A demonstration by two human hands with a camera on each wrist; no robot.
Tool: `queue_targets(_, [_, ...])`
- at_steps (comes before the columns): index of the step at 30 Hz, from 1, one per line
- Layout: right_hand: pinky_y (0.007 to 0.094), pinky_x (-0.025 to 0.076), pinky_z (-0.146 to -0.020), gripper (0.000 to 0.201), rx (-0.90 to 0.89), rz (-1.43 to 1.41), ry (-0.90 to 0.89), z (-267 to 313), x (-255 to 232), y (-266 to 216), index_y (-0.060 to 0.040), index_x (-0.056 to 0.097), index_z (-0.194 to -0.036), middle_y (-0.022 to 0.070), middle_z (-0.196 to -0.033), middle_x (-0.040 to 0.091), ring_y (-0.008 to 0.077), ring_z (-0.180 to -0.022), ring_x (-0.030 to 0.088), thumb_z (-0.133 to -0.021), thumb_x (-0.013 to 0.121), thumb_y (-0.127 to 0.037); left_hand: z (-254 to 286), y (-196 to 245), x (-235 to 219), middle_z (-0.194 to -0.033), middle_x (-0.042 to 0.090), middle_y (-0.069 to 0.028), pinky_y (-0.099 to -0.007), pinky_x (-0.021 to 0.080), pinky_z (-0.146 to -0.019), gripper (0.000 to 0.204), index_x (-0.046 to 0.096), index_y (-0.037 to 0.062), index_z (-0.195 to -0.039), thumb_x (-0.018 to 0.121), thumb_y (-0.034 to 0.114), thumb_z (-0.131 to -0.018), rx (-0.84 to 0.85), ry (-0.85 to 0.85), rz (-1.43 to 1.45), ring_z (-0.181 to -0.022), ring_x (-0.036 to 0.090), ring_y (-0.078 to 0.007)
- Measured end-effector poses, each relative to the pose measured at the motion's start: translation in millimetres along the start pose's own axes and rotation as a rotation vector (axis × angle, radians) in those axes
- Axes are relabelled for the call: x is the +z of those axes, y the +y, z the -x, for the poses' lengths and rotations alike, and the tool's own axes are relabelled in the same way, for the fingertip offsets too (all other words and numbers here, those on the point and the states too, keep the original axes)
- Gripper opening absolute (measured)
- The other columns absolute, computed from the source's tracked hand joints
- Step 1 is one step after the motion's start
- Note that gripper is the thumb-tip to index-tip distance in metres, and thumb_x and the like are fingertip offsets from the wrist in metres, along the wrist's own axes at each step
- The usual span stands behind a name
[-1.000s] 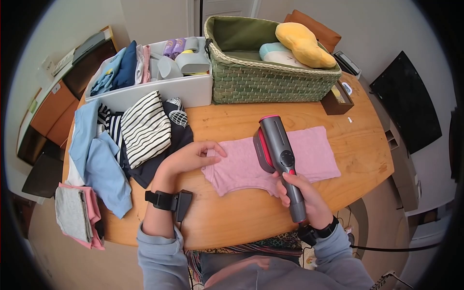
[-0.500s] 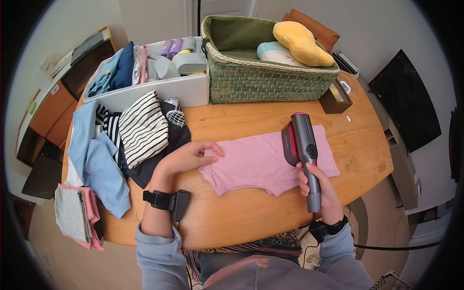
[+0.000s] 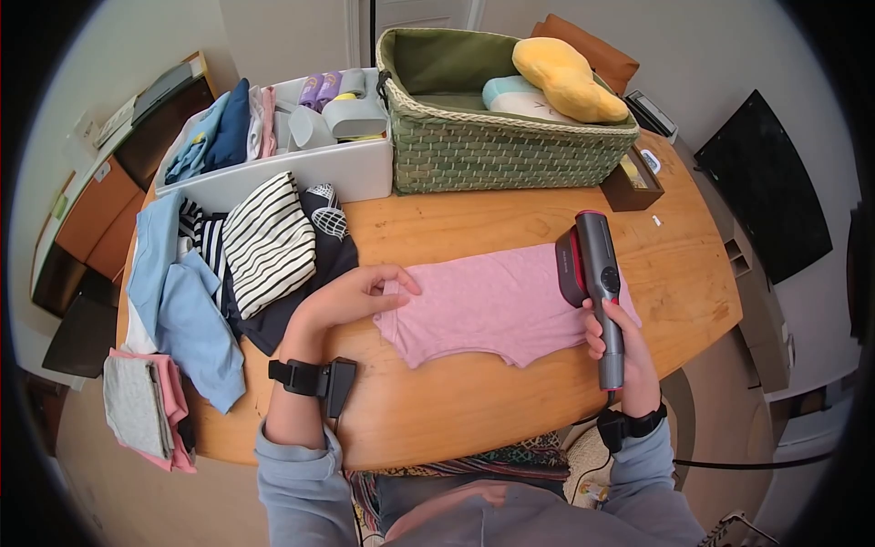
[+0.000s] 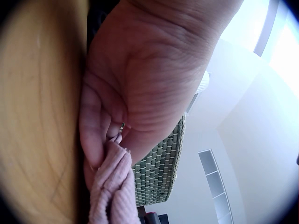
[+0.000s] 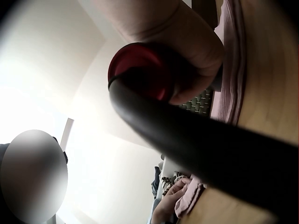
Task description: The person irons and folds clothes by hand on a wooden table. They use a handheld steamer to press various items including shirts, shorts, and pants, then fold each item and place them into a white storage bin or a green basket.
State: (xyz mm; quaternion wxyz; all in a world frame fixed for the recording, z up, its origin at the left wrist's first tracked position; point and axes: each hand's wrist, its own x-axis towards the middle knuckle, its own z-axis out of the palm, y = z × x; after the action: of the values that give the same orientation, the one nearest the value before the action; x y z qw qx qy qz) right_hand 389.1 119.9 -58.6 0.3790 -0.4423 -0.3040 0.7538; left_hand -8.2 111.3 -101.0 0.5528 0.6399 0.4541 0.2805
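Note:
A pink garment point(image 3: 474, 305) lies flat across the middle of the table. At its left end my left hand point(image 3: 351, 296) pinches the edge; the left wrist view shows the bunched pink fabric point(image 4: 112, 186) between thumb and fingers. My right hand point(image 3: 631, 351) grips the handle of a grey and red handheld garment steamer point(image 3: 597, 260), its head over the garment's right end. In the right wrist view, the steamer's red base point(image 5: 135, 70) shows with a thick black cord point(image 5: 187, 140) running from it. The steamer's working face is turned away from the head camera.
Left on the table point(image 3: 437, 419) lie a striped shirt point(image 3: 272, 246), light blue clothes point(image 3: 196, 310) and a grey and pink folded stack point(image 3: 137, 401). Behind stand a white bin point(image 3: 301, 178) of clothes, a green woven basket point(image 3: 501, 155) with plush toys, and a small brown box point(image 3: 633, 187).
My right hand has carried the steamer rightward along the garment, from near its middle to its right end. My left hand has stayed at the left edge.

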Motion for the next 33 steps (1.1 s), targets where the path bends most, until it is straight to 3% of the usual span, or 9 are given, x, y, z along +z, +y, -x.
queue_targets(20, [0.0227, 0.039, -0.043, 0.026, -0.14, -0.186, 0.22, 2, -85, -31, -0.0059, 0.053, -0.099, 0.0004, -0.065, 0.048, 0.0094, -0.049, 0.044, -0.089, 0.06, -0.029, -2, 0, 2, -0.081, 0.056, 0.0044, -0.0202, 0.04, -0.061, 0.016, 0.063, 0.0083, -0.104, 0.059, 0.014, -0.09, 0.004, 0.025, -0.038, -0.068, 0.042, -0.0048])
queue_targets(26, [0.0233, 0.038, -0.04, 0.024, -0.139, -0.284, 0.176, 24, -50, -29, -0.0045, 0.053, -0.099, 0.0016, -0.063, 0.047, 0.0109, -0.045, 0.044, -0.09, 0.057, -0.026, -2, -2, 3, -0.087, 0.059, 0.0041, -0.0193, 0.042, -0.063, 0.024, 0.062, 0.0094, -0.113, 0.056, 0.018, -0.092, 0.063, 0.041, -0.005, -0.071, 0.045, -0.0045])
queue_targets(28, [0.0212, 0.035, -0.039, 0.024, -0.157, -0.09, 0.175, 39, -6, -25, -0.0029, 0.051, -0.102, 0.0012, -0.064, 0.044, 0.0088, -0.044, 0.041, -0.092, 0.053, -0.025, 3, 6, 2, -0.088, 0.06, 0.0039, -0.019, 0.043, -0.063, 0.026, 0.063, 0.0093, -0.116, 0.055, 0.02, -0.093, 0.07, 0.057, 0.032, -0.072, 0.047, -0.0044])
queue_targets(30, [0.0213, 0.035, -0.039, 0.026, -0.128, -0.071, 0.175, 48, 22, -17, -0.0021, 0.049, -0.105, 0.0018, -0.064, 0.044, 0.0088, -0.042, 0.04, -0.092, 0.051, -0.025, 8, 12, -6, -0.09, 0.063, 0.0027, -0.019, 0.046, -0.062, 0.029, 0.066, 0.0072, -0.112, 0.054, 0.027, -0.094, -0.086, -0.08, 0.021, -0.073, 0.05, -0.0041])
queue_targets(32, [0.0218, 0.036, -0.039, 0.027, -0.065, 0.011, -0.018, 55, 49, -11, -0.0011, 0.048, -0.109, 0.0024, -0.065, 0.045, 0.0094, -0.043, 0.043, -0.092, 0.05, -0.023, 9, 12, -8, -0.09, 0.065, 0.0019, -0.0194, 0.047, -0.061, 0.03, 0.068, 0.0059, -0.106, 0.055, 0.029, -0.093, -0.105, -0.103, 0.046, -0.072, 0.051, -0.0039])
queue_targets(33, [0.0218, 0.036, -0.039, 0.027, -0.064, 0.01, -0.017, 56, 57, -6, -0.0011, 0.048, -0.109, 0.0024, -0.065, 0.045, 0.0094, -0.043, 0.043, -0.092, 0.05, -0.023, 9, 12, -8, -0.09, 0.066, 0.0011, -0.0197, 0.048, -0.06, 0.032, 0.071, 0.0046, -0.101, 0.055, 0.032, -0.093, -0.124, -0.121, 0.073, -0.072, 0.052, -0.0036])
